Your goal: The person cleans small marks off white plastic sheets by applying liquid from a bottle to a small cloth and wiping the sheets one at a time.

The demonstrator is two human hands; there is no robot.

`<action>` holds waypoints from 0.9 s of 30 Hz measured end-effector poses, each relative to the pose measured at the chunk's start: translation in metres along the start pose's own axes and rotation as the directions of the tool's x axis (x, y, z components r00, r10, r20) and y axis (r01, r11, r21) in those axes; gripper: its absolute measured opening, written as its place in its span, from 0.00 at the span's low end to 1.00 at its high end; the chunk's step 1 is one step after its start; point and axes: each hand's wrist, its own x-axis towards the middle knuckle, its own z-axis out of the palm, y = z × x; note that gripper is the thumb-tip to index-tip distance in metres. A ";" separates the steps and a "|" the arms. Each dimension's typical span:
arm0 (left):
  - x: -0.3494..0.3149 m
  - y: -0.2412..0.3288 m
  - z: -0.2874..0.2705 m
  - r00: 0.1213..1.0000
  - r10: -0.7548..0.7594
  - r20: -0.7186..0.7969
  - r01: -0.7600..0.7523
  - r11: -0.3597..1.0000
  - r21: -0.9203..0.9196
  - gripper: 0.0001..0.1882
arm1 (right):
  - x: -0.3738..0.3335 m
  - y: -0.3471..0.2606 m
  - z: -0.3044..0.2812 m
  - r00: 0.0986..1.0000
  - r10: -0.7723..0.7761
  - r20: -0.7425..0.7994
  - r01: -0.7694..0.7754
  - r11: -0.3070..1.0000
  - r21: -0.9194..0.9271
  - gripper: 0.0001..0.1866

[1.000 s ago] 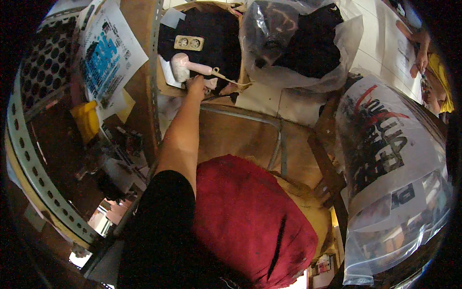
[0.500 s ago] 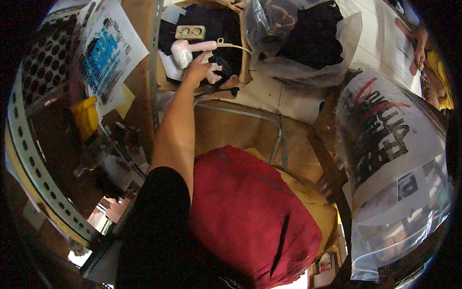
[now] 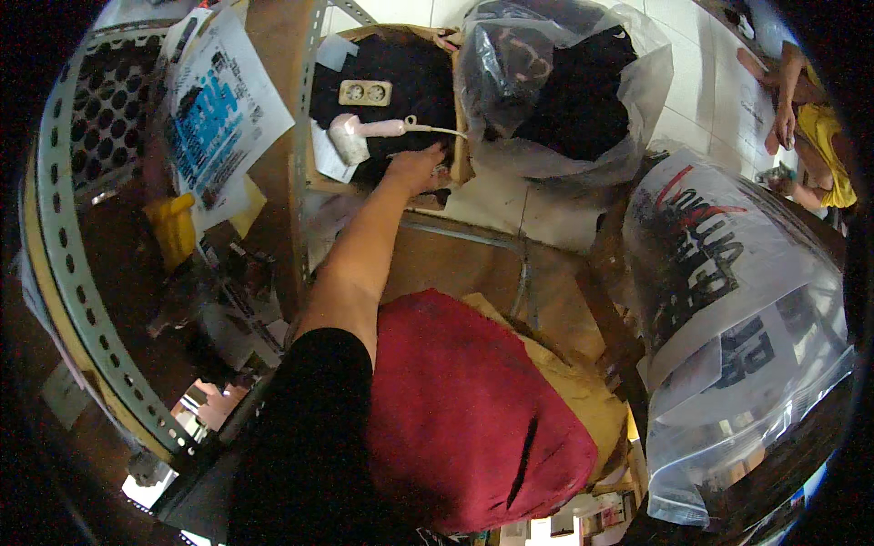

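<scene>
My left hand (image 3: 415, 170) reaches forward over the near right corner of a cardboard box (image 3: 462, 132). Its fingers are curled, and what they close on is mostly hidden; a small pale bit shows beside them. Just beyond the hand, a pale pink hair dryer (image 3: 378, 128) lies on black material (image 3: 405, 64), its cord running to the right. Farther back rests a cream double power socket (image 3: 365, 93). A white sheet (image 3: 330, 156) is tucked along the box's left side. My right hand is out of view.
Red cloth (image 3: 473, 409) over yellowish material (image 3: 583, 391) fills the near middle. A clear plastic bag of black material (image 3: 583, 100) stands right of the box. A large printed plastic sack (image 3: 719, 282) bulges at right. Metal shelving (image 3: 82, 309) flanks the left. Another person's arm (image 3: 787, 96) shows far right.
My left hand has moved right and nearer, from beside the hair dryer to the box's near right corner. The pale, crumpled pieces at its fingers are now mostly out of sight. The view has shifted slightly.
</scene>
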 end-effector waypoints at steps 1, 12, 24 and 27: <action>0.010 0.003 -0.001 0.997 -0.020 0.078 0.018 0.999 0.028 0.19 | -0.001 0.001 0.000 1.000 0.000 -0.003 0.000 1.000 -0.003 0.49; 0.065 -0.022 0.056 0.788 -0.591 0.173 0.610 0.789 -0.079 0.18 | 0.005 0.007 0.006 1.000 -0.016 -0.001 0.016 1.000 -0.007 0.49; -0.014 -0.040 0.020 0.801 -0.545 0.249 0.483 0.833 0.270 0.12 | 0.000 0.013 0.003 1.000 0.004 -0.008 -0.004 1.000 -0.011 0.49; -0.025 -0.035 0.009 0.893 -0.409 0.186 0.366 0.902 0.230 0.11 | -0.002 0.014 0.000 1.000 0.024 -0.005 -0.024 0.999 -0.021 0.49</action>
